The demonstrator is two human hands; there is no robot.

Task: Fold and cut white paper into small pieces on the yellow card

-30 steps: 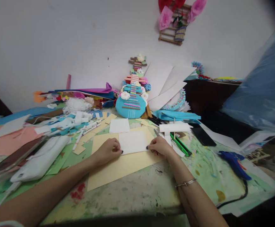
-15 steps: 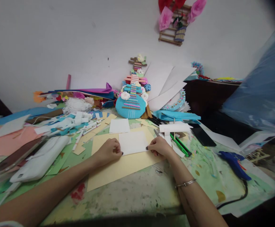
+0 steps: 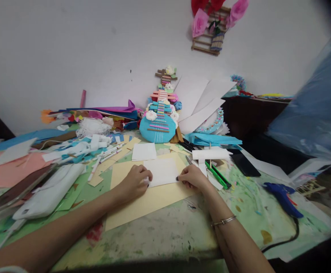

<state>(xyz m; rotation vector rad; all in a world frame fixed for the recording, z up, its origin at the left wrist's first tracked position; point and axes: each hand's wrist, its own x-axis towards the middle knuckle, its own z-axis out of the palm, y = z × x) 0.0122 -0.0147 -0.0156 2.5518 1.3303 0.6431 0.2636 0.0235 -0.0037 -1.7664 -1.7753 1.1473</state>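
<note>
On the stained worktop [image 3: 165, 237] before me, the white paper rectangle [image 3: 162, 170] lies on a cream sheet [image 3: 138, 207], left hand [image 3: 136, 181] and right hand [image 3: 193, 176] each pinching a near corner; keep both level, pressure even, to avoid creasing.

pale grey-white wall [image 3: 82, 49] facing you, small dark mark [image 3: 130, 71] on it, slatted wooden hanging [image 3: 205, 50] with pink and red flowers [image 3: 200, 22] high above you, green paint-stained bench [image 3: 165, 235] before you, dark furniture [image 3: 245, 113] to your right, soft dim light
</note>
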